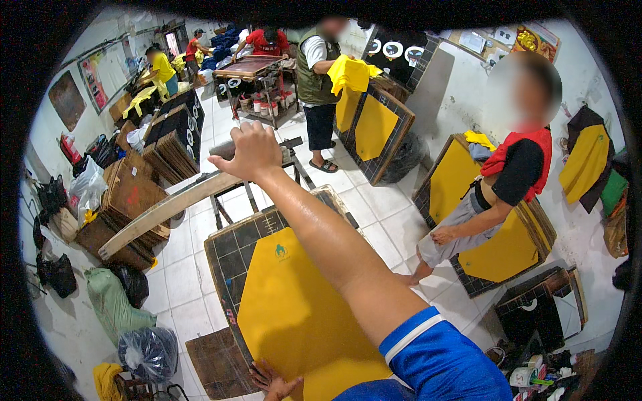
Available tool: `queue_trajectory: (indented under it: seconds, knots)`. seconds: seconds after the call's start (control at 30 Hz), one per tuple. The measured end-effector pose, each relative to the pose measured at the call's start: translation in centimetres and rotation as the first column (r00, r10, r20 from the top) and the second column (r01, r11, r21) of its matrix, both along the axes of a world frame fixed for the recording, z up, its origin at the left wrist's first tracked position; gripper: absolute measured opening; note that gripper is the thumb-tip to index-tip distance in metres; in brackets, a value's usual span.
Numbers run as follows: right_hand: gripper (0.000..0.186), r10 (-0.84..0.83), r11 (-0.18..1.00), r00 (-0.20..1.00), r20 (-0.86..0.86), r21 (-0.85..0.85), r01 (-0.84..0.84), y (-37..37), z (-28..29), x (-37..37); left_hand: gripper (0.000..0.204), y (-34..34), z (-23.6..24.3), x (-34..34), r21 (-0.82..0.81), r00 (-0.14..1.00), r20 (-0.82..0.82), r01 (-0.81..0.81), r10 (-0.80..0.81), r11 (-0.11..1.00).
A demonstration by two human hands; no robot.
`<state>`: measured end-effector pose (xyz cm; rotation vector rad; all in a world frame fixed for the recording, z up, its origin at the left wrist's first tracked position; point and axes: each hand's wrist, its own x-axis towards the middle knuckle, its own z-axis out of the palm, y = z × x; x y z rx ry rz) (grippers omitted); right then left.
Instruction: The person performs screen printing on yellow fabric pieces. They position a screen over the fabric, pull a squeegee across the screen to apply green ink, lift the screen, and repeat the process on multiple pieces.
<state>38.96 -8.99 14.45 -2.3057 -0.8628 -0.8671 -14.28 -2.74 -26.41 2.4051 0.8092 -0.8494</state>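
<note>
Two hands, one yellow cloth

One yellow cloth panel [294, 301] lies on one grid-lined board [225, 254] at six o'clock. The left hand [271, 382], also near six, rests at its edge, fingers apart. At ten, the right hand [253, 152] is at one wooden bar [157, 212], fingers bent, close together; whether they clamp it, one cannot tell. Five other people [321, 73] show: four between ten and twelve, one between two and three.
</note>
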Motion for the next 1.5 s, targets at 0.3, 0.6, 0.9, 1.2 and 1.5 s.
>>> queue_trajectory:
  seconds: [0.3,0.6,0.9,1.2,1.5]
  knots:
    - [0.074,-0.018,0.999,1.000,0.005,-0.027,0.018,-0.1,0.3,0.0,0.169,0.3,-1.0,-0.2,-0.068,0.999,0.039,-0.024,0.027,0.997]
    - [0.074,-0.008,0.999,1.000,-0.002,-0.031,0.008,0.0,0.4,0.1,0.170,0.7,-1.1,0.1,-0.046,1.000,0.025,-0.001,0.002,0.999]
    - [0.076,-0.028,0.998,1.000,-0.003,-0.055,0.028,-0.1,0.5,0.0,0.171,0.2,-0.2,0.2,-0.022,1.000,0.015,-0.010,0.010,1.000]
    - [0.077,-0.028,0.998,1.000,-0.013,-0.062,0.027,-0.1,0.5,0.0,0.172,-0.1,0.8,0.6,-0.009,1.000,0.000,-0.017,0.017,1.000]
    - [0.076,-0.025,0.997,0.999,-0.023,-0.070,0.023,-0.1,0.5,-0.1,0.172,0.2,0.0,0.4,0.001,1.000,-0.011,-0.001,0.001,1.000]
